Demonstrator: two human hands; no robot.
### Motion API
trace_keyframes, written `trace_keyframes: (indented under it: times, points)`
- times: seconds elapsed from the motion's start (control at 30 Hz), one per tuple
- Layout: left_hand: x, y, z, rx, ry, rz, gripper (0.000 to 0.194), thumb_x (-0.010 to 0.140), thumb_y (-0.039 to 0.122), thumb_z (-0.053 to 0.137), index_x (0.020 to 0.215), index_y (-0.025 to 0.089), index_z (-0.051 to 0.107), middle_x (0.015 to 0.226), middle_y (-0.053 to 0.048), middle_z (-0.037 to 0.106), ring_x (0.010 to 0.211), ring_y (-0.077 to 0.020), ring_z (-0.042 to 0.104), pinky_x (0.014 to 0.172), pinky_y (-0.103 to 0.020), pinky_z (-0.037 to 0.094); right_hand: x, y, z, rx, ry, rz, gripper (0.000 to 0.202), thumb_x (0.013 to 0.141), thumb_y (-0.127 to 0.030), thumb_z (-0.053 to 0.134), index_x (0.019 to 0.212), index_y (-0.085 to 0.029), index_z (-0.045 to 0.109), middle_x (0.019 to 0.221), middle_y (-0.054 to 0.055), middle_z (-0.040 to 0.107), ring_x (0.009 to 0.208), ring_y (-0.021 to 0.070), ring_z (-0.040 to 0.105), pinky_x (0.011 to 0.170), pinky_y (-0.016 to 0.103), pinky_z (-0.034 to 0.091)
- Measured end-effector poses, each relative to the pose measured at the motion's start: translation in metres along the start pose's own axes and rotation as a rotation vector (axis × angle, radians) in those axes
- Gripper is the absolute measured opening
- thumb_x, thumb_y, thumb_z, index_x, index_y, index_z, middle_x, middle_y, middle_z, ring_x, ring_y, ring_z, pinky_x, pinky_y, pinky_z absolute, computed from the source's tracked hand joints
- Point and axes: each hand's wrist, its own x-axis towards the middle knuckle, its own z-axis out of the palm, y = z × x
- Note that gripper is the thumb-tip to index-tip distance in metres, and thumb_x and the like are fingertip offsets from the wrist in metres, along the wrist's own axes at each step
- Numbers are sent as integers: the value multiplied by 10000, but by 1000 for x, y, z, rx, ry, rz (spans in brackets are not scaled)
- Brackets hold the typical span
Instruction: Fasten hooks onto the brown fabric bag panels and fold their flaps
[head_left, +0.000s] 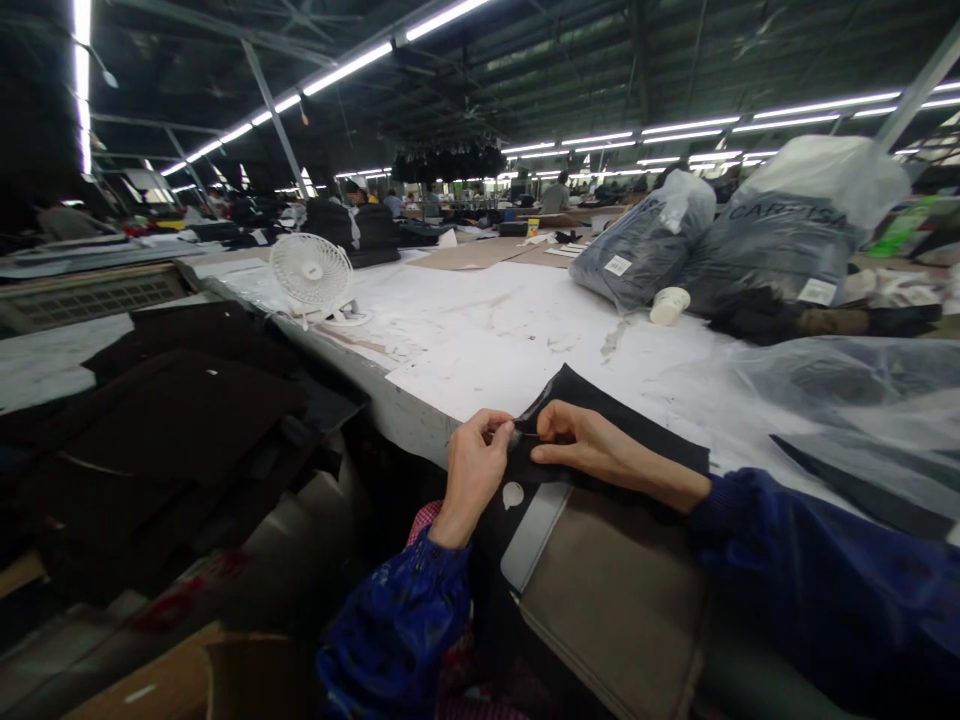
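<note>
Black fabric piece (622, 420) lies partly on the table edge and hangs toward me. A taupe panel (607, 590) with a light grey strip (536, 535) is on it, and a round white sticker (512, 495) sits nearby. My left hand (476, 470) pinches thumb to index at the fabric's upper left edge, on a thin thread (527, 434). That thread runs across to my right hand (581, 440), whose fingers are curled around its other end, thumb held lower. Whether the left fingertips also grip the fabric is too small to tell.
A white fan (311, 275) stands on the white-covered table (480, 310). Bagged goods (787, 230), a paper cup (670, 305) and clear plastic sheeting (847, 390) are at the right. Dark fabric pieces (187, 410) are piled at my left.
</note>
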Motion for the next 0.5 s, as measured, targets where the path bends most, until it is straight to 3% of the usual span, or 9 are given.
trace_keyframes:
  times: [0.1, 0.2, 0.3, 0.5]
  points:
    - [-10, -1, -7, -167, -23, -87, 158, 797, 318, 608, 769, 162, 613, 642, -1, 621, 591, -116, 549, 558, -207, 380, 1, 0, 7, 185, 76, 29, 374, 663, -358, 766, 713, -201, 431, 623, -71, 466, 561, 83, 403, 517, 225, 303]
    - [-20, 3, -12, -326, -31, -189, 208, 765, 346, 645, 863, 174, 581, 559, 41, 566, 485, -91, 491, 489, -190, 344, -1, -5, 12, 258, 85, 16, 362, 655, -369, 774, 688, -190, 461, 605, -69, 473, 548, 75, 400, 509, 223, 296]
    - [-28, 8, -15, -427, -25, -237, 275, 737, 338, 675, 938, 164, 607, 565, 33, 585, 510, -106, 541, 512, -195, 392, -7, -14, 15, 244, 85, -3, 280, 693, -376, 754, 706, -177, 557, 645, -37, 548, 588, 94, 471, 540, 236, 360]
    - [-33, 14, -19, -496, 23, -275, 238, 712, 299, 686, 872, 124, 705, 665, -29, 678, 635, -135, 612, 596, -214, 453, -16, -26, 18, 122, 148, -141, 143, 800, -338, 684, 841, -201, 694, 817, 21, 671, 721, 139, 592, 654, 268, 481]
